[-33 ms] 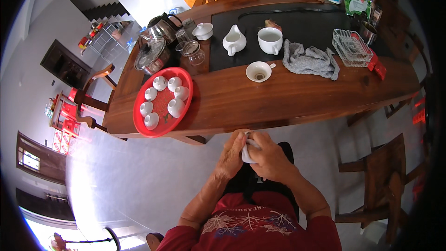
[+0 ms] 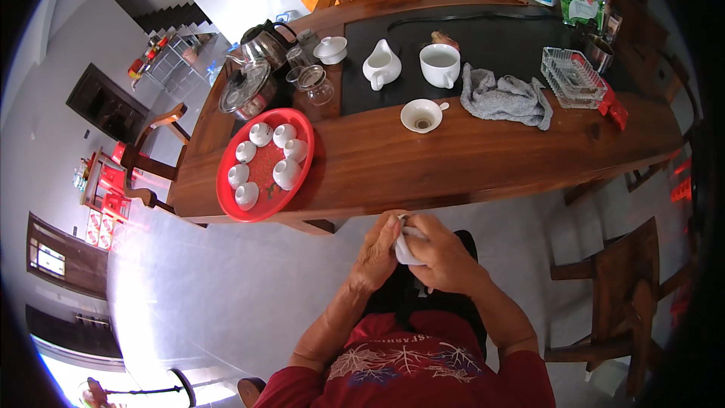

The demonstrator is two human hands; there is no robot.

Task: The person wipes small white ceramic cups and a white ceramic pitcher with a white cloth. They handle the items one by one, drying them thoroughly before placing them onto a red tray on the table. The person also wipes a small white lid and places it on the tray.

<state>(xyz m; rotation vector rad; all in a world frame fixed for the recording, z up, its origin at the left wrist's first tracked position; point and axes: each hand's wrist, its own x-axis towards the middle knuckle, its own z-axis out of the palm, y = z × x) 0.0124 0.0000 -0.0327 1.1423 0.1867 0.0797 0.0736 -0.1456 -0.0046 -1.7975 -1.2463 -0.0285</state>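
Observation:
My left hand (image 2: 375,254) and my right hand (image 2: 444,258) meet in front of my body, just off the table's near edge. Both are closed around a soft white cloth or tissue (image 2: 408,249), which hangs down between them. Whether a small cup is wrapped inside it is hidden by my fingers. Ahead on the wooden table (image 2: 362,162) is a white strainer cup (image 2: 421,116) with a small handle. To the left, a red round tray (image 2: 266,170) carries several small white teacups (image 2: 286,174) set upside down around its rim.
A white pitcher (image 2: 382,66), white mug (image 2: 440,66) and grey towel (image 2: 506,97) lie beyond, on or by the black tea board (image 2: 483,38). Steel kettles (image 2: 247,89), glass pots (image 2: 315,85) and a lidded bowl (image 2: 330,51) crowd the left. Right: clear plastic box (image 2: 572,79), wooden chair (image 2: 625,287).

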